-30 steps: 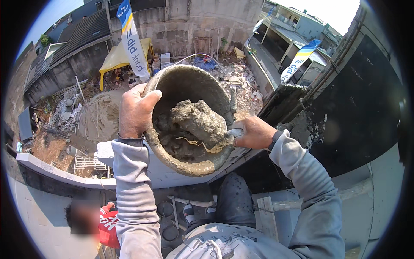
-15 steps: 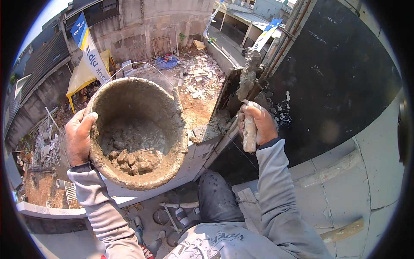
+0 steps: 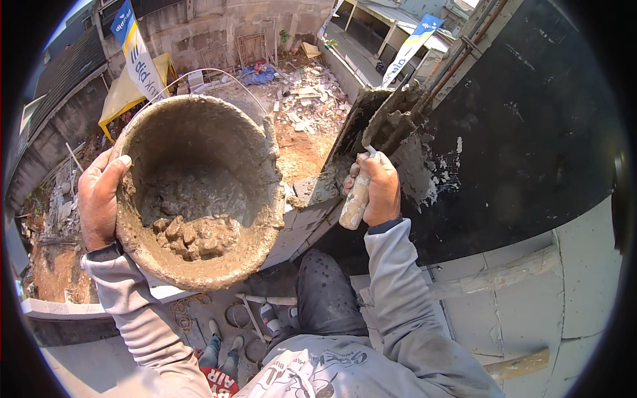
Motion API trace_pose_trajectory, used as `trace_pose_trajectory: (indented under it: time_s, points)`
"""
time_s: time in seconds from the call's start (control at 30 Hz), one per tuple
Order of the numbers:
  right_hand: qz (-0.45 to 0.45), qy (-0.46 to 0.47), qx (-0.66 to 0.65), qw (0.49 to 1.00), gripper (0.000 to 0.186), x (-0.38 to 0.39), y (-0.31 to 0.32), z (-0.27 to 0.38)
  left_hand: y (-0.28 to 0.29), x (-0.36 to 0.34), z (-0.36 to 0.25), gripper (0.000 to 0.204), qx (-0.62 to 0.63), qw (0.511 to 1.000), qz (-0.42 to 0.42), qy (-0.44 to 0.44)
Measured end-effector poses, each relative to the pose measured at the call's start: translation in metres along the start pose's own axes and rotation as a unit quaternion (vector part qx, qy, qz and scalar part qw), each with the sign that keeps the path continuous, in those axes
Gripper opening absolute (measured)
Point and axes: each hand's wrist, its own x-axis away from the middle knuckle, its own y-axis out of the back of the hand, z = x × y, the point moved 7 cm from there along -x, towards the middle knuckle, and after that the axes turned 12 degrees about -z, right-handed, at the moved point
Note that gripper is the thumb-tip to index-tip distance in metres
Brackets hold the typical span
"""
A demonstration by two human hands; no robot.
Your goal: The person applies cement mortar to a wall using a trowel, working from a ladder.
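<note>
My left hand (image 3: 99, 202) grips the rim of a mortar-crusted bucket (image 3: 192, 129) at its left side, thumb over the edge. The bucket is tilted so that its mouth faces me. Wet grey mortar (image 3: 196, 235) lies lumpy in its lower part. My right hand (image 3: 381, 189) is closed around the pale, worn handle of a trowel (image 3: 355, 202). The trowel's blade, coated in mortar, reaches into the gap between a dark upright board (image 3: 355, 123) and the large black panel (image 3: 517, 139); I cannot make out its full outline. Mortar smears the panel's edge beside my knuckles.
Rusty steel bars (image 3: 464, 50) rise above the gap. A block wall (image 3: 305, 229) runs below it. Beneath me, a person in a red shirt (image 3: 222, 381) stands near round buckets (image 3: 255, 348). Far down lies a rubble-strewn yard (image 3: 312, 109) with a yellow canopy (image 3: 136, 86) and banners.
The trowel has come down and its blade has turned into the gap, its handle now slanting left. In the picture, the bucket and my left hand have shifted left and slightly up.
</note>
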Motion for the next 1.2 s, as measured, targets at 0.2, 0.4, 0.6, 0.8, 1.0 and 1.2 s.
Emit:
trace_pose_trajectory:
  time_s: [0.2, 0.4, 0.6, 0.8, 1.0, 1.2]
  points:
    - [0.009, 0.035, 0.081, 0.996, 0.015, -0.008, -0.036, 0.032, 0.003, 0.002, 0.001, 0.042, 0.007, 1.000, 0.001, -0.005]
    - [-0.022, -0.005, -0.061, 0.998, 0.017, -0.062, -0.059, 0.082, 0.008, 0.003, 0.001, 0.040, -0.033, 0.999, 0.000, -0.020]
    - [-0.097, 0.035, -0.186, 0.977, 0.019, -0.070, -0.048, 0.103, 0.004, 0.001, 0.001, 0.042, -0.023, 1.000, 0.020, -0.006]
    - [-0.124, 0.043, -0.237, 0.963, 0.022, 0.032, -0.090, 0.046, 0.002, 0.002, 0.000, 0.043, 0.000, 1.000, 0.014, 0.006]
    - [0.072, 0.108, 0.126, 0.984, 0.022, 0.052, -0.070, 0.035, -0.004, 0.006, -0.010, 0.041, -0.017, 1.000, -0.011, -0.006]
    - [0.302, 0.357, 0.536, 0.703, 0.025, 0.103, -0.098, 0.058, -0.001, 0.005, -0.007, 0.036, -0.112, 0.991, -0.043, -0.061]
